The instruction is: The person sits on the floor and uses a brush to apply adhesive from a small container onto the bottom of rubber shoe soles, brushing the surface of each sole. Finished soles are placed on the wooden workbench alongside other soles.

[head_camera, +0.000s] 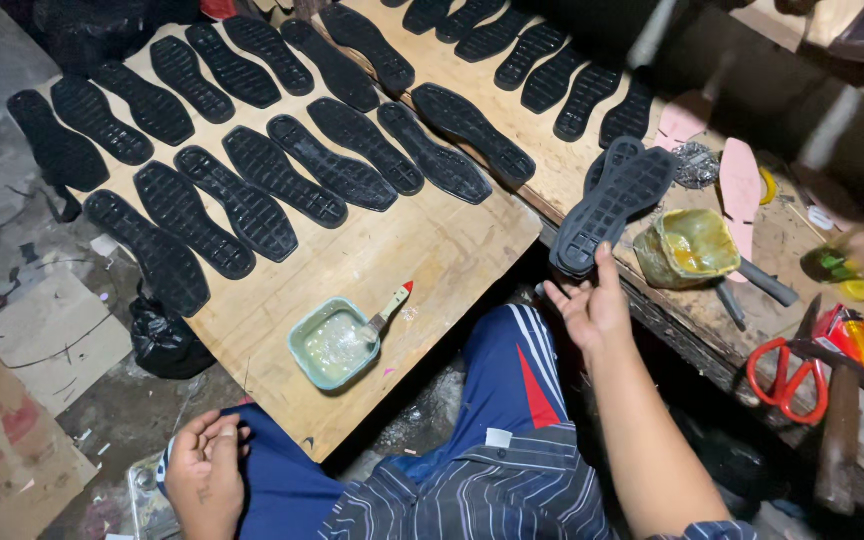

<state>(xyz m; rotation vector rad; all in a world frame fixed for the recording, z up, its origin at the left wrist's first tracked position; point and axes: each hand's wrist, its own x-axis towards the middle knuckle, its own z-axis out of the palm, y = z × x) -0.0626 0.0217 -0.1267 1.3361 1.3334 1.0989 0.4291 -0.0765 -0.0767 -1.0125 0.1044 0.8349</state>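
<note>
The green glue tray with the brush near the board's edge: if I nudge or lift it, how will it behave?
The green tray sits low and flat on the wooden board, so it would probably slide, not tip. Its pale liquid fill looks likely to slosh or spill if tilted. The brush only leans on the rim, handle outside, so a push may well roll it off.

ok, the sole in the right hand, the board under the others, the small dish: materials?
Sole, held at its heel end by the right hand: looks like matte black moulded rubber, grid tread. Board: pale bare plywood or similar, grain showing. Dish: pale green, probably plastic, holding whitish glossy paste.
</note>
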